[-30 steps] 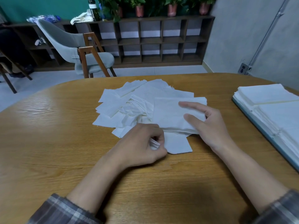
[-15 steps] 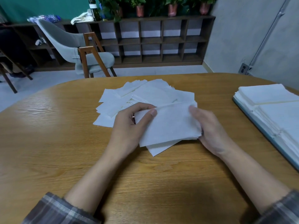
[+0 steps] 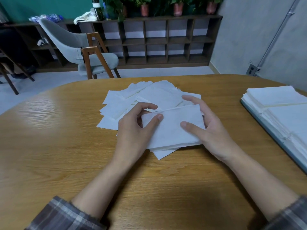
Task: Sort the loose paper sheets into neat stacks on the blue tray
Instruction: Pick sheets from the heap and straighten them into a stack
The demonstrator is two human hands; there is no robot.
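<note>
A loose pile of white paper sheets (image 3: pixel 146 100) lies spread on the wooden table (image 3: pixel 49 146), mid-centre. In front of that pile, a small bundle of white sheets (image 3: pixel 172 130) is held between both hands. My left hand (image 3: pixel 132 131) grips the bundle's left edge, thumb on top. My right hand (image 3: pixel 211 128) holds the right edge, thumb on top and fingers behind it. At the far right, the blue tray (image 3: pixel 272 138) carries neat stacks of white sheets (image 3: pixel 275 97).
One more sheet (image 3: pixel 163 153) sticks out under the bundle on the table. Beyond the table's far edge stand a grey chair with wooden legs (image 3: pixel 86 52) and a low dark shelf unit (image 3: pixel 166 42) with potted plants on top.
My left hand let go of a crumpled sheet near the table and came up to the bundle's left edge. Both hands then squared the bundle, tilting it more level.
</note>
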